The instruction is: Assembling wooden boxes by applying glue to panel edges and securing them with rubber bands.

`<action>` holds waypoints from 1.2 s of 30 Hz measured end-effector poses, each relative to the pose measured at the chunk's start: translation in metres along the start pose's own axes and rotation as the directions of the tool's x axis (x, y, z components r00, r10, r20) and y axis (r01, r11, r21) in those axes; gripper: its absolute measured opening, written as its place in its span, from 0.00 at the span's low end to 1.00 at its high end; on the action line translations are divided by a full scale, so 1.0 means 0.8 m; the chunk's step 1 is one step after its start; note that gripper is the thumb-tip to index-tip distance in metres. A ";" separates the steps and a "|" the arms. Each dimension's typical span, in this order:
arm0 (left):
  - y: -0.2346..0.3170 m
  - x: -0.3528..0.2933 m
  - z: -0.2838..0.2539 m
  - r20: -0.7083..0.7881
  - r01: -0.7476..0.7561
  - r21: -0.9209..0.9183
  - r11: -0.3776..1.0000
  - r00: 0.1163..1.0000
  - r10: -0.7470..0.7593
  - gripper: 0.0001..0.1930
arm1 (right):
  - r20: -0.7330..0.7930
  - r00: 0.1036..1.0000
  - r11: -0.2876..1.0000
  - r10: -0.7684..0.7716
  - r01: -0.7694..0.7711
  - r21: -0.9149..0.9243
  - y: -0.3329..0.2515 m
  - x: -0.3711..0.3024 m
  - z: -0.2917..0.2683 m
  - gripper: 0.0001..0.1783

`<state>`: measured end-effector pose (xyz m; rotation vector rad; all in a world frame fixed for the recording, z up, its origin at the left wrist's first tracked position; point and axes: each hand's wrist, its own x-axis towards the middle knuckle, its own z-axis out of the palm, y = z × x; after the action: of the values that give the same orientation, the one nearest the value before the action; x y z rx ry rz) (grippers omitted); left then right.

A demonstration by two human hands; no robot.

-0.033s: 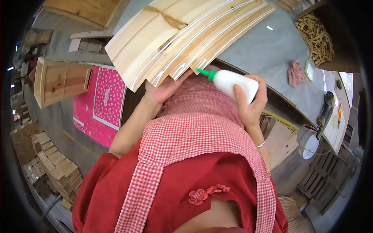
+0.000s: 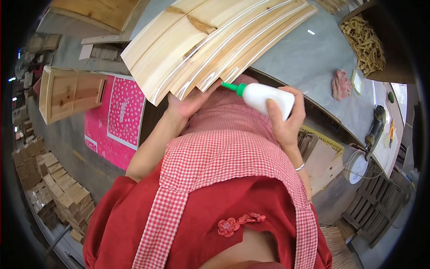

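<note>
My right hand (image 2: 286, 114) is wrapped round a white squeeze bottle (image 2: 264, 99) with a green nozzle. The bottle lies nearly level, its tip close to the near corner of the rightmost board. Several pale wooden boards (image 2: 165, 58) overlap like steps, with shiny white lines of glue (image 2: 242, 39) along their exposed edges. My left hand (image 2: 190, 102) holds the boards at their near end, palm against their underside; the boards hide part of its fingers.
The boards rest on a grey worktable (image 2: 291, 58). On it are a pink cloth (image 2: 341, 85) and a dark power tool (image 2: 375, 127). A box of wood strips (image 2: 365, 45) stands far right. Left are a wooden drawer box (image 2: 74, 94), a pink patterned sheet (image 2: 123, 112) and stacked wood pieces (image 2: 67, 190).
My right hand and the bottle have shifted slightly left and a little nearer to me, taking the tip off the rightmost board's corner. My left hand and the boards have stayed put.
</note>
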<state>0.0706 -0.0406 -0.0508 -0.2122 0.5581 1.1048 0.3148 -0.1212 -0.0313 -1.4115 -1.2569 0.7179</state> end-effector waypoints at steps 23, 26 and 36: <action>0.018 0.052 -0.097 0.041 0.033 0.175 0.984 0.998 -0.040 0.31 | -0.692 0.698 0.649 -0.184 -0.443 -0.619 0.163 0.053 -0.306 0.25; 0.071 0.023 -0.094 0.144 -0.157 0.256 0.954 0.982 0.123 0.34 | -0.621 0.718 0.603 -0.313 -0.355 -0.714 0.152 0.053 -0.300 0.21; 0.152 -0.009 -0.044 0.194 -0.305 0.475 0.825 0.951 0.240 0.35 | -0.460 0.761 0.693 -0.457 -0.020 -0.721 0.079 0.088 -0.209 0.16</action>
<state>-0.0512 -0.0066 -0.0632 0.4052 0.7587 1.2001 0.5055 -0.0995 -0.0345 -1.8257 -1.1636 -0.4794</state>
